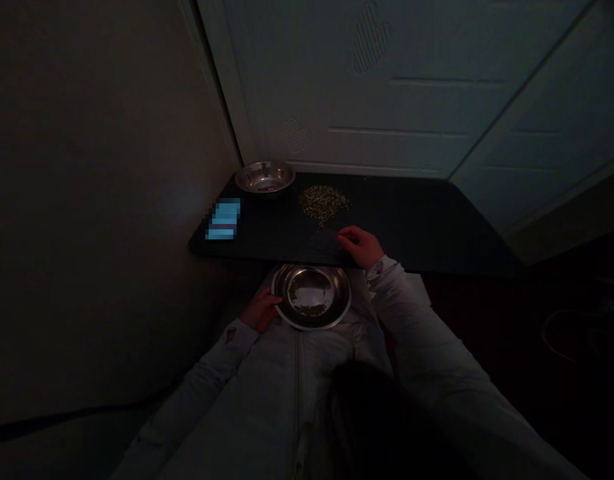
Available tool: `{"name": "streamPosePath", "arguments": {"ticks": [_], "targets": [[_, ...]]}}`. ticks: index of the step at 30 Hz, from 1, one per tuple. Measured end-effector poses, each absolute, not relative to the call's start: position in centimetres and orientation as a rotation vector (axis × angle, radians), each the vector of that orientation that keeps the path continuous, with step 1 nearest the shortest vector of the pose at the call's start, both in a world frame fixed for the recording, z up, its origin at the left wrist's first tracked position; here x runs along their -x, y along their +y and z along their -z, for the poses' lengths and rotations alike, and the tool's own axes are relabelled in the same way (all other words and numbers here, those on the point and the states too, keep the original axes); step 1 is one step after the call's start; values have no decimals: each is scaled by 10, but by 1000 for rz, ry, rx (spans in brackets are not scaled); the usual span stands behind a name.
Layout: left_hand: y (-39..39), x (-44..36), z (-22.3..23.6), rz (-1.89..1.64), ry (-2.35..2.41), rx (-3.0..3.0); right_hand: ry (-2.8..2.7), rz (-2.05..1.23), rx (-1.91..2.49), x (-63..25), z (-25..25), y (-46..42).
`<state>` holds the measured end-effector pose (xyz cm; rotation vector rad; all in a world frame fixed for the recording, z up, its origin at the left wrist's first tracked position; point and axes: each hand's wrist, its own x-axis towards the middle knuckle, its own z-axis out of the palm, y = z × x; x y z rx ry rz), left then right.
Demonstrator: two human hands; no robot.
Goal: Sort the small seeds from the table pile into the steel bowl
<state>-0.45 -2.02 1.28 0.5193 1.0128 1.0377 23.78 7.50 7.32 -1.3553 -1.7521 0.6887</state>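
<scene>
A shiny metal bowl (342, 308) rests on my lap below the table's front edge, with small greenish grains lying on its bottom. My left hand (263, 309) grips the bowl's left rim. Over the front of the dark table, my right hand (361, 247) pinches a thin, flat, dark card-like piece (325, 239); its exact kind is hard to make out in the dim light. Just beyond that piece lies a heap of mixed pale and greenish grains or seeds (325, 201), with a few strays trailing towards it.
Another metal bowl (265, 177) stands at the back left of the dark table (411, 217). A lit, blurred-out screen (224, 219) is near the left edge. A wall (111, 167) rises close on the left, and white panelled doors (387, 107) stand behind the table.
</scene>
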Motion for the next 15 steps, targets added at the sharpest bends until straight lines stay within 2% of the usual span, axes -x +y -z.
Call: {"name": "streamPosePath", "arguments": {"ticks": [15], "targets": [[-19,5,-13,-1037,1037,-482,-1884,-830,1242,-234,-73,69]]}}
